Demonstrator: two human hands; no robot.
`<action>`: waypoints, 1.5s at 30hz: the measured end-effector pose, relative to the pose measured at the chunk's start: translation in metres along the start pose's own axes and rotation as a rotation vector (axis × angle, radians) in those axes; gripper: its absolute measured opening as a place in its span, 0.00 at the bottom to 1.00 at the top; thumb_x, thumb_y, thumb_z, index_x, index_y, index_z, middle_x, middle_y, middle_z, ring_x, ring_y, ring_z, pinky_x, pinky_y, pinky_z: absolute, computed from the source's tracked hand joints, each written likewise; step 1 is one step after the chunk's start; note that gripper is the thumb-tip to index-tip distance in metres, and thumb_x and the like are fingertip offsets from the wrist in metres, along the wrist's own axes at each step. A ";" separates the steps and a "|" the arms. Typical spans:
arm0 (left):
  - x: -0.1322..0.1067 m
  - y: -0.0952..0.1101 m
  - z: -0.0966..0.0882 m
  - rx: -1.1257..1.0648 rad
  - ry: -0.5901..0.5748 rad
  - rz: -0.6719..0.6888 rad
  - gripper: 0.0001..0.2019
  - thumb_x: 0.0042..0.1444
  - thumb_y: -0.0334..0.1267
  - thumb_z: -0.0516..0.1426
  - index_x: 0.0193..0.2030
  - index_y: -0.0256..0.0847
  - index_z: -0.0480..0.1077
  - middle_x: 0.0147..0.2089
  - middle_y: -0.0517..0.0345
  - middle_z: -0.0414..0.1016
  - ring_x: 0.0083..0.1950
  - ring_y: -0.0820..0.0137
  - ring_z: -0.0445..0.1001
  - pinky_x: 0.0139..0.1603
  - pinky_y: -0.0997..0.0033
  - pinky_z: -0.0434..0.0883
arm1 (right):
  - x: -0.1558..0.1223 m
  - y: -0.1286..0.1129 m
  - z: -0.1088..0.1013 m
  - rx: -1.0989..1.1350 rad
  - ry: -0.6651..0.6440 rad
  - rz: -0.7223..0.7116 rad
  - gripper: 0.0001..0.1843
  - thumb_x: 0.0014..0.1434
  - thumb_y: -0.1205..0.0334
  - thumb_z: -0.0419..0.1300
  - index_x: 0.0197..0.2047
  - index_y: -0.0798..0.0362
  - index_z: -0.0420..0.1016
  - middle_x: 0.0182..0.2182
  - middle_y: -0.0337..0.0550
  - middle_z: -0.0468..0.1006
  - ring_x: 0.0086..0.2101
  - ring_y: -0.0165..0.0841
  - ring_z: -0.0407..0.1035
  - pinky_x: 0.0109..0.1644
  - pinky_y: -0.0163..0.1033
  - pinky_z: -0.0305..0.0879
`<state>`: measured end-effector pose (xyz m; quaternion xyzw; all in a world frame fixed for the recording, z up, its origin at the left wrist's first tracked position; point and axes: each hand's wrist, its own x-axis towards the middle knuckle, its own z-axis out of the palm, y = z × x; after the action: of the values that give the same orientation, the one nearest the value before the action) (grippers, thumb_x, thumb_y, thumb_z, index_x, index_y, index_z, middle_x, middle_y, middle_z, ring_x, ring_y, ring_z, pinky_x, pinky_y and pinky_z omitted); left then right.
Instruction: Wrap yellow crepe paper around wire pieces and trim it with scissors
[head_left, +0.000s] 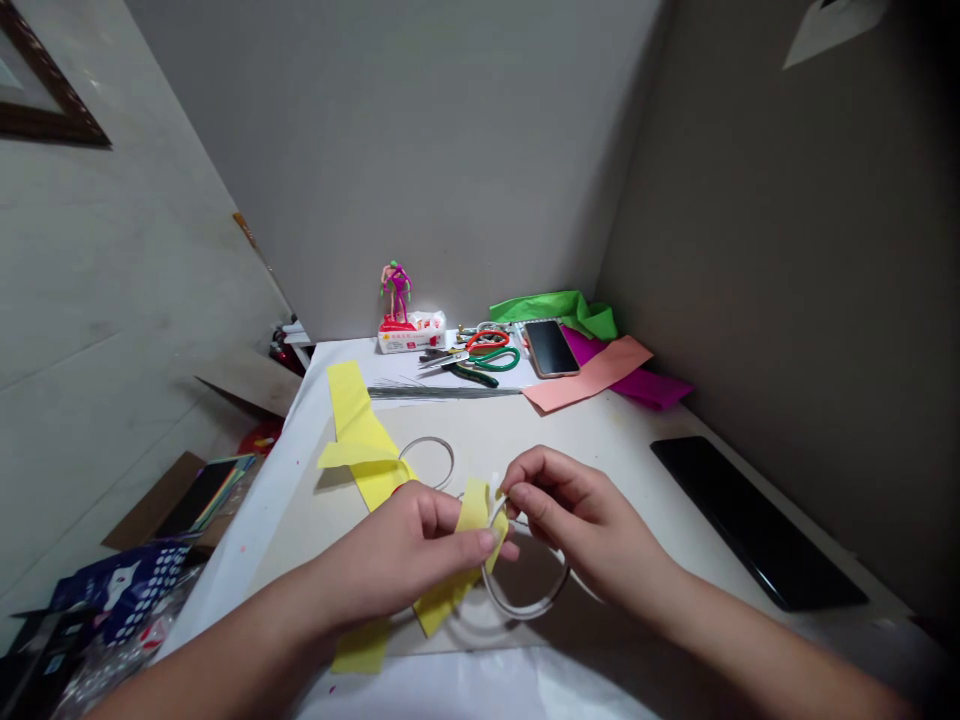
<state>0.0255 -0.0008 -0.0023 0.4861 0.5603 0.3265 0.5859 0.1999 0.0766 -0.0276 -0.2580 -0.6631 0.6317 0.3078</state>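
Between both hands is a white hoop (pixel 525 613), its lower curve hanging above the board. A yellow crepe paper strip (pixel 444 600) runs behind my left hand and up against the hoop's side. My left hand (pixel 412 550) is closed, thumb on top, pinching strip and hoop together. With thumb and forefinger pressed together, my right hand (pixel 581 510) pinches at the hoop's upper side, near the paper's end; exactly what lies in those fingertips is partly hidden. A second thin hoop (pixel 453 460) lies beyond my left hand, beside more yellow crepe paper (pixel 349 400).
A pale board (pixel 300 560) covers the table. Behind are thin wires (pixel 450 392), green-handled scissors (pixel 495 360), a phone (pixel 551 348), a boxed tissue pack (pixel 411 338), and green (pixel 555 305) and salmon (pixel 589 378) paper. A black slab (pixel 750 520) lies right. Walls stand behind and right.
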 end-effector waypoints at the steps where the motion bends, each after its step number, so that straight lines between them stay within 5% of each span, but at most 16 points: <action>1: -0.001 0.000 0.000 -0.004 -0.005 0.001 0.21 0.52 0.51 0.60 0.39 0.32 0.80 0.30 0.51 0.77 0.32 0.67 0.71 0.35 0.71 0.66 | -0.001 0.001 0.001 0.017 0.005 -0.004 0.07 0.61 0.59 0.57 0.34 0.53 0.68 0.28 0.37 0.72 0.26 0.26 0.65 0.30 0.31 0.63; 6: 0.000 -0.003 -0.002 -0.001 0.041 0.016 0.20 0.52 0.51 0.60 0.36 0.34 0.81 0.35 0.48 0.79 0.35 0.66 0.73 0.37 0.71 0.67 | -0.002 0.003 -0.001 -0.001 -0.007 -0.068 0.05 0.62 0.60 0.57 0.37 0.52 0.68 0.31 0.39 0.72 0.33 0.30 0.69 0.38 0.35 0.67; 11: 0.000 -0.004 -0.003 0.077 0.070 0.052 0.19 0.52 0.50 0.61 0.33 0.33 0.80 0.29 0.52 0.77 0.30 0.70 0.69 0.31 0.73 0.63 | -0.004 -0.004 -0.006 -0.335 0.013 -0.323 0.07 0.57 0.65 0.61 0.41 0.52 0.71 0.40 0.45 0.72 0.44 0.37 0.67 0.50 0.42 0.64; 16: 0.001 -0.003 0.001 0.120 0.097 0.045 0.16 0.52 0.46 0.62 0.30 0.31 0.79 0.23 0.58 0.70 0.26 0.75 0.61 0.25 0.75 0.55 | -0.007 -0.009 -0.006 -0.652 0.043 -0.592 0.08 0.56 0.71 0.61 0.40 0.52 0.75 0.43 0.49 0.69 0.46 0.39 0.63 0.48 0.44 0.63; 24: 0.004 -0.001 0.004 0.098 0.099 0.047 0.12 0.53 0.41 0.60 0.31 0.31 0.78 0.27 0.56 0.75 0.29 0.72 0.67 0.30 0.76 0.62 | -0.015 -0.007 -0.005 -0.972 0.137 -0.831 0.11 0.58 0.76 0.55 0.40 0.56 0.76 0.44 0.53 0.72 0.44 0.43 0.61 0.46 0.51 0.61; 37: -0.003 0.001 0.003 -0.068 -0.052 0.151 0.12 0.56 0.39 0.59 0.28 0.34 0.79 0.28 0.56 0.77 0.31 0.72 0.70 0.36 0.75 0.65 | -0.018 0.002 0.003 -0.923 0.138 -1.007 0.10 0.59 0.78 0.52 0.40 0.63 0.73 0.39 0.50 0.76 0.41 0.38 0.65 0.53 0.55 0.55; 45: -0.019 0.008 0.005 -0.125 -0.163 0.090 0.12 0.56 0.40 0.59 0.30 0.36 0.81 0.29 0.55 0.78 0.32 0.71 0.71 0.38 0.74 0.65 | -0.031 -0.003 0.009 -0.832 0.146 -1.109 0.11 0.62 0.76 0.50 0.36 0.60 0.72 0.34 0.46 0.76 0.38 0.35 0.66 0.55 0.55 0.57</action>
<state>0.0290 -0.0170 0.0107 0.4982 0.4667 0.3462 0.6435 0.2139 0.0477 -0.0271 -0.0195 -0.8615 0.0558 0.5043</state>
